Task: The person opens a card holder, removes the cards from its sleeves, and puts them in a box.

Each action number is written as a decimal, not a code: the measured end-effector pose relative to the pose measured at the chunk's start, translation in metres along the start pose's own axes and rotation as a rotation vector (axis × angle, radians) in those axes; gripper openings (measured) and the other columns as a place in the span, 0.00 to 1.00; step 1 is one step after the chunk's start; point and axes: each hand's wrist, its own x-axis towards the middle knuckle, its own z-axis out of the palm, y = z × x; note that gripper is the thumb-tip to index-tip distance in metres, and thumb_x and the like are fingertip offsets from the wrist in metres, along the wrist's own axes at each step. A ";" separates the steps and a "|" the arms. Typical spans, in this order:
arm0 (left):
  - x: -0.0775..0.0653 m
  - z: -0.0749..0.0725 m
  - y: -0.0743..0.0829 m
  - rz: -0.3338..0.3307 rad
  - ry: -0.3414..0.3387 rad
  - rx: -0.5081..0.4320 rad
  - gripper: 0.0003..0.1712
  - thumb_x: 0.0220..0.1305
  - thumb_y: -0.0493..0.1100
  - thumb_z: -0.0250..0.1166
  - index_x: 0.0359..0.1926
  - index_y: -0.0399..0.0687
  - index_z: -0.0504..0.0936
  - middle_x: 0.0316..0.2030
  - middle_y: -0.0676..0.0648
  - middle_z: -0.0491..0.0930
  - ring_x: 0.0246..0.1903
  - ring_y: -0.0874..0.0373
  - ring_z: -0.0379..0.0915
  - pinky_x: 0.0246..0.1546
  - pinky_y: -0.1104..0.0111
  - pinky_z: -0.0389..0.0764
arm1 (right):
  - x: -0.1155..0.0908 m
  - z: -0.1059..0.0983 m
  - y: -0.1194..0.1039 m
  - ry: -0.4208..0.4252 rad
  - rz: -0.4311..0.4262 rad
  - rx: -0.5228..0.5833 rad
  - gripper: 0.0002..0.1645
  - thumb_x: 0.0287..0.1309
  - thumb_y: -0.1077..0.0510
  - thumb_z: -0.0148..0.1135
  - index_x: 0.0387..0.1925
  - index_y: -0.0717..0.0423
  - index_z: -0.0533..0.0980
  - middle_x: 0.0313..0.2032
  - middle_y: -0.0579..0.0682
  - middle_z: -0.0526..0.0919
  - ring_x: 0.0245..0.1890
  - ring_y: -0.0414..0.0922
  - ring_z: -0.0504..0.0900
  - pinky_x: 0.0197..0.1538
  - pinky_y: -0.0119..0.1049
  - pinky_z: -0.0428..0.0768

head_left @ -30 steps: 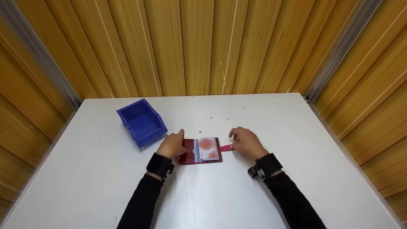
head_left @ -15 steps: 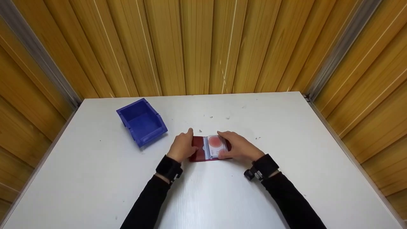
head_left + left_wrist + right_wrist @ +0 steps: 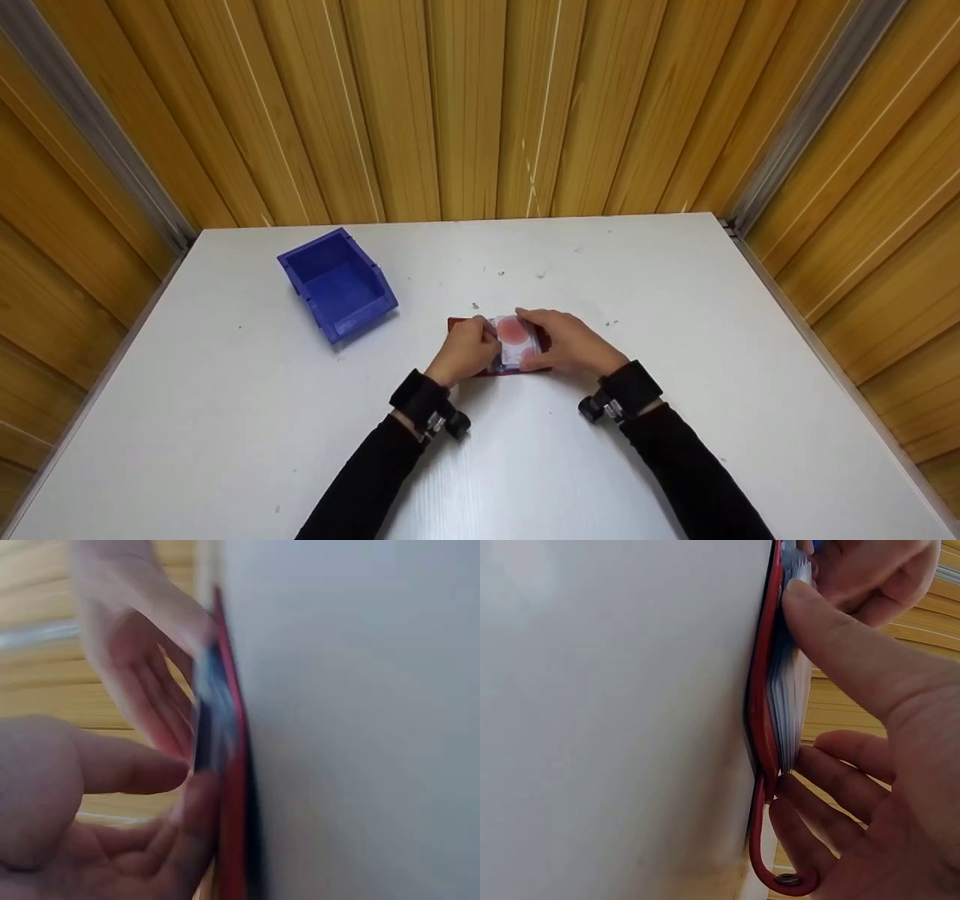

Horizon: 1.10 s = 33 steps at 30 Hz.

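Observation:
A red card holder (image 3: pixel 761 697) lies unfolded on the white table, its clear sleeves (image 3: pixel 786 701) standing as a stack on the right half. On top shows a white card with pink circles (image 3: pixel 514 331). My left hand (image 3: pixel 466 348) is over the holder's middle, thumb and index finger pinching the inner edge of the sleeves; the left wrist view is blurred there. My right hand (image 3: pixel 571 342) grips the right half, thumb at the near edge and fingers at the far edge. The red strap (image 3: pixel 759 840) with its metal snap curls beneath the right fingers.
A blue plastic bin (image 3: pixel 341 289) stands at the back left of the table (image 3: pixel 675 300). Small grey specks dot the tabletop. Wood-patterned panels (image 3: pixel 465 112) rise behind the table and on both sides.
My right hand has left the strap and come in onto the sleeves' right half. The holder has shifted slightly right. My left hand has moved from the left cover to the middle.

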 end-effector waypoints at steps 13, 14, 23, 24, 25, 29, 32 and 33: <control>0.005 0.018 0.010 -0.151 -0.047 -0.320 0.09 0.67 0.35 0.66 0.46 0.37 0.80 0.27 0.54 0.79 0.26 0.64 0.72 0.26 0.75 0.71 | -0.001 -0.003 0.002 -0.008 -0.010 -0.003 0.55 0.48 0.53 0.84 0.75 0.61 0.66 0.71 0.58 0.73 0.70 0.55 0.73 0.73 0.52 0.70; 0.006 0.018 0.010 -0.144 -0.051 -0.318 0.10 0.67 0.36 0.67 0.47 0.37 0.80 0.26 0.55 0.78 0.25 0.65 0.72 0.25 0.75 0.70 | 0.000 -0.003 0.002 -0.004 -0.011 -0.002 0.55 0.47 0.53 0.84 0.74 0.62 0.67 0.71 0.59 0.74 0.70 0.55 0.73 0.73 0.52 0.70; 0.006 0.010 0.004 -0.126 -0.086 -0.370 0.11 0.66 0.35 0.68 0.47 0.35 0.81 0.24 0.55 0.80 0.25 0.66 0.73 0.28 0.76 0.72 | 0.000 -0.006 -0.001 -0.015 0.030 -0.001 0.58 0.45 0.50 0.85 0.74 0.62 0.67 0.70 0.59 0.75 0.69 0.55 0.74 0.72 0.52 0.71; 0.006 0.009 0.003 -0.127 -0.089 -0.386 0.11 0.66 0.35 0.68 0.47 0.35 0.81 0.25 0.55 0.80 0.27 0.66 0.74 0.29 0.76 0.73 | 0.000 -0.006 -0.001 -0.016 0.038 0.000 0.58 0.45 0.50 0.85 0.74 0.62 0.67 0.70 0.58 0.75 0.69 0.54 0.74 0.72 0.52 0.71; 0.006 0.007 0.002 -0.129 -0.089 -0.403 0.11 0.67 0.34 0.68 0.48 0.34 0.81 0.27 0.55 0.81 0.28 0.66 0.74 0.31 0.76 0.73 | 0.000 -0.006 -0.001 -0.016 0.043 0.001 0.58 0.45 0.50 0.85 0.74 0.62 0.67 0.70 0.58 0.75 0.69 0.54 0.74 0.71 0.52 0.71; 0.003 -0.003 -0.002 -0.155 -0.098 -0.413 0.12 0.66 0.33 0.68 0.48 0.33 0.81 0.25 0.55 0.77 0.27 0.65 0.73 0.29 0.75 0.72 | -0.001 -0.007 -0.001 -0.020 0.056 -0.001 0.58 0.44 0.50 0.86 0.74 0.62 0.67 0.69 0.59 0.76 0.68 0.54 0.75 0.71 0.52 0.72; 0.000 -0.012 -0.006 -0.166 -0.107 -0.373 0.11 0.64 0.33 0.68 0.47 0.33 0.81 0.21 0.55 0.73 0.24 0.64 0.70 0.26 0.74 0.70 | -0.002 -0.007 0.000 -0.025 0.075 0.004 0.58 0.44 0.49 0.86 0.74 0.62 0.67 0.69 0.59 0.76 0.69 0.54 0.74 0.72 0.52 0.71; -0.002 -0.015 -0.008 -0.169 -0.108 -0.360 0.11 0.64 0.32 0.68 0.46 0.33 0.82 0.21 0.55 0.73 0.23 0.64 0.70 0.25 0.74 0.70 | -0.002 -0.008 0.001 -0.028 0.089 0.010 0.59 0.44 0.50 0.86 0.74 0.61 0.67 0.70 0.58 0.75 0.70 0.54 0.73 0.72 0.52 0.70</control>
